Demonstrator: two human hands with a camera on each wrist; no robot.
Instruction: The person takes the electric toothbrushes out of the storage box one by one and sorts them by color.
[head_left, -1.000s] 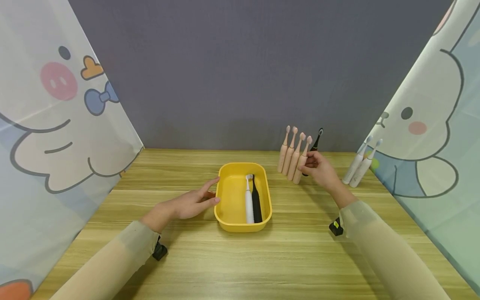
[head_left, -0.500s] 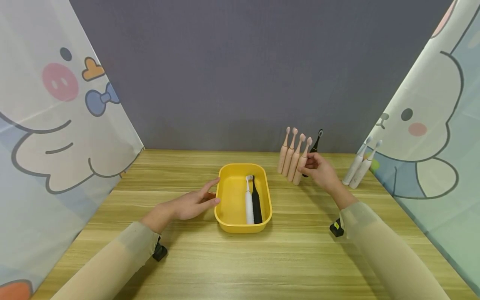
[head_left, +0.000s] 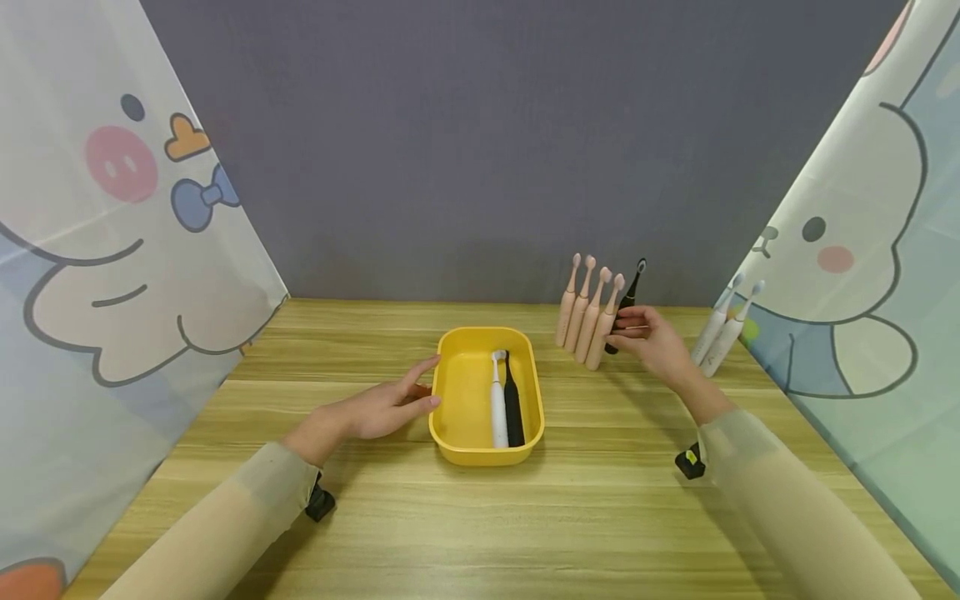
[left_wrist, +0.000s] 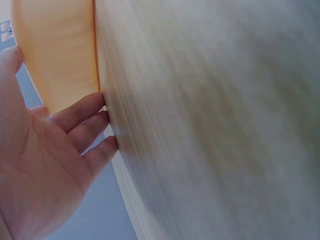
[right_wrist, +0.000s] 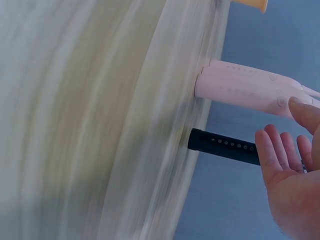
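Observation:
My left hand [head_left: 375, 410] rests with spread fingers against the left side of a yellow plastic bin [head_left: 486, 457]; the left wrist view shows its fingertips by the bin wall [left_wrist: 60, 60]. Inside the bin lie a white electric toothbrush [head_left: 498, 412] and a black electric toothbrush [head_left: 513, 412], side by side. At the back right, several pink electric toothbrushes [head_left: 597, 342] stand upright in a row. Beside the row's near end is my right hand [head_left: 658, 346], fingers loosely extended, thumb close to the pink handles. Another black toothbrush [right_wrist: 225, 146] stands upright behind its fingers, partly hidden.
Farther right, two white electric toothbrushes [head_left: 722, 342] stand upright, partly overlapped by my right hand. A grey panel [head_left: 480, 150] closes off the back of the wooden table [head_left: 480, 533]. Cartoon-print cloths [head_left: 150, 292] hang at both sides.
My right hand has drawn back slightly to the right from the nearest pink toothbrush, which stays standing. The left hand and the bin keep their places.

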